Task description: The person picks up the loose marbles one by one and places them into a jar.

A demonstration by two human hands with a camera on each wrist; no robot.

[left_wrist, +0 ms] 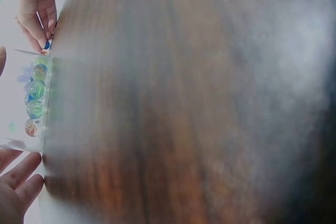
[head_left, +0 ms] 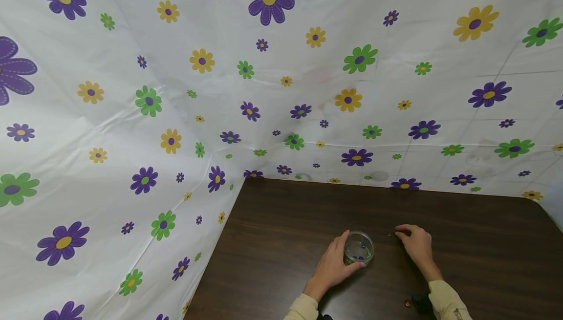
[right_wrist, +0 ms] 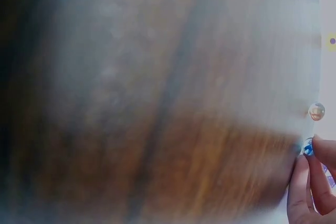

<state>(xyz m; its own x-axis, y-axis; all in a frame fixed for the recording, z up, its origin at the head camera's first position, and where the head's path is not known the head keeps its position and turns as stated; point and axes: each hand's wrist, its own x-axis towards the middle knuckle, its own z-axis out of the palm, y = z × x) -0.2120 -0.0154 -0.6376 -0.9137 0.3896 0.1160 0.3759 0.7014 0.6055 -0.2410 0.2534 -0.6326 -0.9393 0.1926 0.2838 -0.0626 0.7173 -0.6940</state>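
Note:
Curled round a clear round container point(head_left: 359, 240), my left hand point(head_left: 330, 265) steadies it on the table. Several glass marbles point(left_wrist: 35, 89), green, blue and orange-brown, lie inside it. To the right of the container, my right hand point(head_left: 418, 245) pinches a blue-and-clear marble point(right_wrist: 308, 147) between thumb and fingertips, at the tabletop. A brownish marble point(head_left: 389, 234) sits on the table between that hand and the container; the right wrist view shows this amber marble point(right_wrist: 316, 111) just apart from the fingertips.
Another brown marble point(head_left: 407, 303) rests near my right wrist, beside a black wrist device point(head_left: 421, 304). The dark wooden table point(head_left: 272, 222) meets a white flowered sheet point(head_left: 281, 66) at its back and left edges.

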